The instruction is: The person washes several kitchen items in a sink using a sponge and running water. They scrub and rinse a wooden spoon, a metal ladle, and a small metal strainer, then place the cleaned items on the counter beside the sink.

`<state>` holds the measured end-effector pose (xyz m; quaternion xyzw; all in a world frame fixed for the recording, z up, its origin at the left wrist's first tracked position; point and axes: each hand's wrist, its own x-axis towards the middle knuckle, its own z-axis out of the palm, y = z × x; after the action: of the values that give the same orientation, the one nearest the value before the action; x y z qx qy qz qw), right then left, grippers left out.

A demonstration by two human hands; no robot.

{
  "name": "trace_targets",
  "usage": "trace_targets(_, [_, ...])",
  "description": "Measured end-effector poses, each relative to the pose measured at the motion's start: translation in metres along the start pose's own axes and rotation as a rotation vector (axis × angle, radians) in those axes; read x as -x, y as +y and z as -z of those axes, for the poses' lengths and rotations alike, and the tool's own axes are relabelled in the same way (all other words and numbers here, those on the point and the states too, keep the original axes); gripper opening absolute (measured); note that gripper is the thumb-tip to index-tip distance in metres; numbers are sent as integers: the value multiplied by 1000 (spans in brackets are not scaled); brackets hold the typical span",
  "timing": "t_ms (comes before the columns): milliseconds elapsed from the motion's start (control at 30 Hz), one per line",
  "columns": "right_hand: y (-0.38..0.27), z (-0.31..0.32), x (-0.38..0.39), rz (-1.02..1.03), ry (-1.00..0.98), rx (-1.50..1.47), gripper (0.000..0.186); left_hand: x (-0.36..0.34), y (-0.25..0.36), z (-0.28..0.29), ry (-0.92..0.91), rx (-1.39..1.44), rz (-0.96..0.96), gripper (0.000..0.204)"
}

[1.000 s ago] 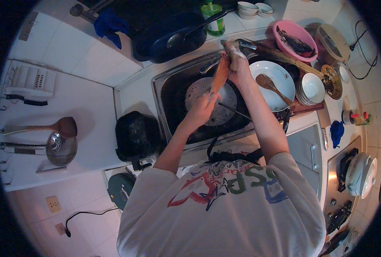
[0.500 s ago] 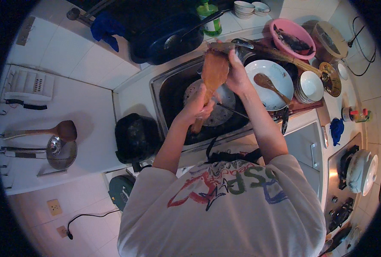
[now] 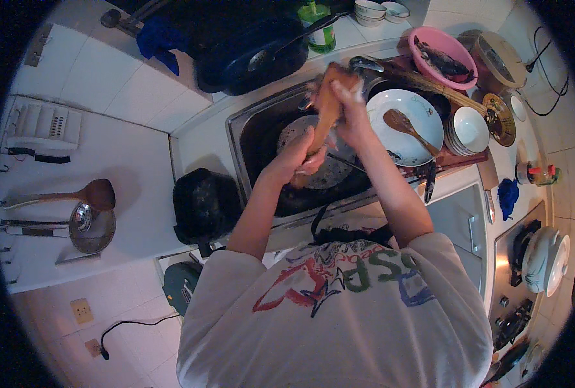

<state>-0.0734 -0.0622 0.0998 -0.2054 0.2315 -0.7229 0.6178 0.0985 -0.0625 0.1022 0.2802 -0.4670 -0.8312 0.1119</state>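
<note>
Over the metal sink (image 3: 234, 132) I hold a wooden spatula (image 3: 329, 108), its blade up and away from me. My left hand (image 3: 292, 161) is closed around its handle. My right hand (image 3: 352, 114) is closed about the blade, with whitish suds on the fingers; whether a cloth or pad is in that palm is hidden. Below the hands, a round pale metal piece with specks or holes (image 3: 331, 176) lies in the sink, partly covered by my hands. The faucet (image 3: 366, 63) is just beyond my right hand.
Right of the sink stand a large white plate (image 3: 391, 145) with a wooden spoon (image 3: 409, 129), stacked white bowls (image 3: 470, 129), a cleaver (image 3: 488, 178) and a pink basin (image 3: 420, 61) holding fish. A black container (image 3: 204, 207) sits left; a dark blue basin (image 3: 216, 71) and green bottle (image 3: 321, 39) stand behind.
The spatula has turned more edge-on, its blade shifting slightly right. My right hand has moved from the blade's far end down around its side; my left hand keeps its grip.
</note>
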Motion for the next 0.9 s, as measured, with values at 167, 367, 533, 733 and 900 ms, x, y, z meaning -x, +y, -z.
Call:
trace_targets(167, [-6, 6, -21, 114, 92, -86, 34, 0, -8, 0, 69, -252, -36, 55])
trace_targets(367, [50, 2, 3, -26, 103, 146, 27, -16, -6, 15, 139, -161, 91, 54])
trace_targets(533, [19, 13, -14, -55, 310, -86, 33, -14, -19, 15, 243, -389, -20, 55])
trace_targets(733, [23, -6, -4, 341, 58, 1589, 21, -45, -13, 14, 627, -314, -550, 52])
trace_targets(900, [65, -16, 21, 292, 68, 2108, 24, -50, 4, 21, 869, 166, -702, 33])
